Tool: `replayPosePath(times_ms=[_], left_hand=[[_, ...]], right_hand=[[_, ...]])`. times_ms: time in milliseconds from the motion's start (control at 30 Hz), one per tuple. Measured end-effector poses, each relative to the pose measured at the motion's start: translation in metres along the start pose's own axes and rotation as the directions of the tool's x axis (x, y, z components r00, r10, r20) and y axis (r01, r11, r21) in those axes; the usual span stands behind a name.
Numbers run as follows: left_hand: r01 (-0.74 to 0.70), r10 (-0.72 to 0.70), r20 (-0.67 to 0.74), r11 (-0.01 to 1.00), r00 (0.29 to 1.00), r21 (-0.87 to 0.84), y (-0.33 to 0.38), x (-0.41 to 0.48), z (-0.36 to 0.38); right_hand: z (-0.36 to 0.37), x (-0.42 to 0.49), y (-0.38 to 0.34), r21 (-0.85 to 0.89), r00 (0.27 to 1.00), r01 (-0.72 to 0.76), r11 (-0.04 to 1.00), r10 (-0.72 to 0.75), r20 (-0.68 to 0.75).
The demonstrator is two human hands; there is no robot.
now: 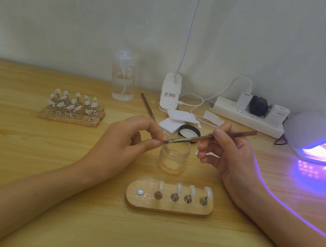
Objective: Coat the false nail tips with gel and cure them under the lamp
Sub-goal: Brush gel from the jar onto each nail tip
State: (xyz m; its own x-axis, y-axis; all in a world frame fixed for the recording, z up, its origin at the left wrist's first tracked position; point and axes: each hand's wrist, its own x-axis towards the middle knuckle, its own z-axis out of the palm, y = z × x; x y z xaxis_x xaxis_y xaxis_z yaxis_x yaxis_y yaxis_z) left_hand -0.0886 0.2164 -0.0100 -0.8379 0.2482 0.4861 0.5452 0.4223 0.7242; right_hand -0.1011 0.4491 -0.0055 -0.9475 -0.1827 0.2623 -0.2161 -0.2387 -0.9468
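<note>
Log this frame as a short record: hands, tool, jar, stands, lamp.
left hand: thumb and forefinger pinched at the tip of the brush, above the jar; what they pinch is too small to tell
right hand: grips the brush handle
jar: open; black lid lying behind it
near stand: four nail tips on holders, leftmost slot empty
lamp: lit purple, at the right
far stands: many more tips, at the left

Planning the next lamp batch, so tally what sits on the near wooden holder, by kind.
Nail tips: 4
Metal pegs: 4
Bare round spot: 1
Total: 9
</note>
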Motion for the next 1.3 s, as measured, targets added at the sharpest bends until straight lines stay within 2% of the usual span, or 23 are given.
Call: replayPosePath(times_ms=[167, 367, 567, 733, 933, 1100, 1300], left_hand=[[-0.007, 0.007, 0.004, 1.0, 1.0, 0.0, 0.0, -0.0002, -0.0004], [-0.003, 0.003, -0.003, 1.0, 1.0, -0.004, -0.0003, 0.0001, 0.0001], [0.0, 0.0, -0.004, 1.0, 1.0, -0.007, 0.0002, -0.0006, -0.0005], [0.009, -0.009, -0.008, 1.0, 1.0, -0.001, 0.0012, -0.001, -0.0003], [0.016, -0.016, 0.001, 1.0, 1.0, 0.001, 0.0033, -0.0011, -0.0003], [0.041, -0.041, 0.009, 0.999, 0.999, 0.01, 0.005, -0.0018, 0.0008], [0.078, -0.078, 0.015, 0.997, 0.997, -0.005, 0.0048, -0.0027, 0.0004]], right_hand=[[-0.0012, -0.0004, 0.0008, -0.013, 0.998, 0.002, 1.0, -0.003, -0.056], [0.0011, -0.0005, -0.0015, -0.005, 1.0, 0.015, 1.0, -0.015, 0.01], [-0.0019, 0.0, 0.0012, -0.018, 0.998, 0.017, 1.0, -0.019, -0.059], [0.001, -0.0015, -0.0014, -0.018, 0.999, 0.039, 0.999, -0.039, 0.007], [-0.0009, -0.0019, -0.0009, -0.033, 0.997, 0.042, 0.999, -0.044, -0.057], [0.0027, -0.0022, -0.0027, -0.021, 0.999, 0.053, 0.998, -0.053, -0.002], [-0.0008, -0.0021, -0.0004, -0.068, 0.995, 0.067, 0.995, -0.072, -0.069]])
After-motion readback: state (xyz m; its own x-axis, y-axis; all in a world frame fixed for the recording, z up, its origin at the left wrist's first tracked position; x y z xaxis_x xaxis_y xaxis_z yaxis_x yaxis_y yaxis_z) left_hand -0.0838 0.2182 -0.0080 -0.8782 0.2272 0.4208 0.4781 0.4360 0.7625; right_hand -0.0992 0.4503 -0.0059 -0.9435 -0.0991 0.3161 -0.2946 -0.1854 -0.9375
